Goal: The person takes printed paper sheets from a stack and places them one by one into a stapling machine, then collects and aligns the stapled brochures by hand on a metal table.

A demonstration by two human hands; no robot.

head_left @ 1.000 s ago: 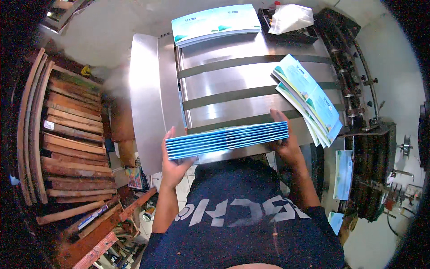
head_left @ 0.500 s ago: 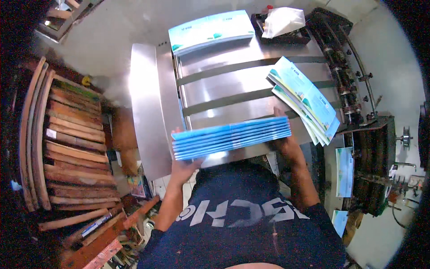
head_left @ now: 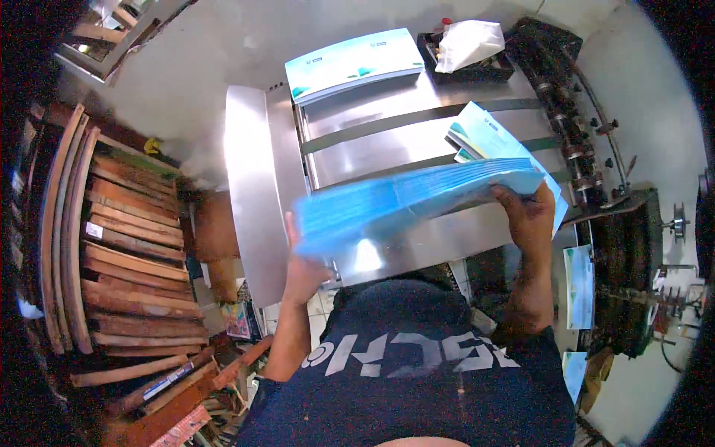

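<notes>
A stack of blue printed sheets [head_left: 402, 195], fanned along its edge, hangs over the near part of the metal table between my two hands. My right hand [head_left: 530, 212] is closed on the stack's right end, with the thumb on the near side. At the left end, which is smeared by motion, my left hand [head_left: 304, 264] grips the sheets from the side. Behind the stack's right end lies a loose, spread pile of light-blue and green printed sheets [head_left: 495, 134], partly hidden. A neat stack of similar sheets [head_left: 356, 63] rests at the table's far edge.
The steel table [head_left: 365, 153] has dark belts [head_left: 417, 117] running across it. A black tray [head_left: 477, 73] with a white plastic bag [head_left: 469, 45] stands far right, beside machine rollers [head_left: 570, 134]. Wooden slats [head_left: 134, 257] form a rack on the left. More printed sheets [head_left: 579, 287] hang lower right.
The stack's right end has risen and moved right as my right hand lifted it. Its layers now fan out and the sheets bend. The left end has stayed low, near my left hand.
</notes>
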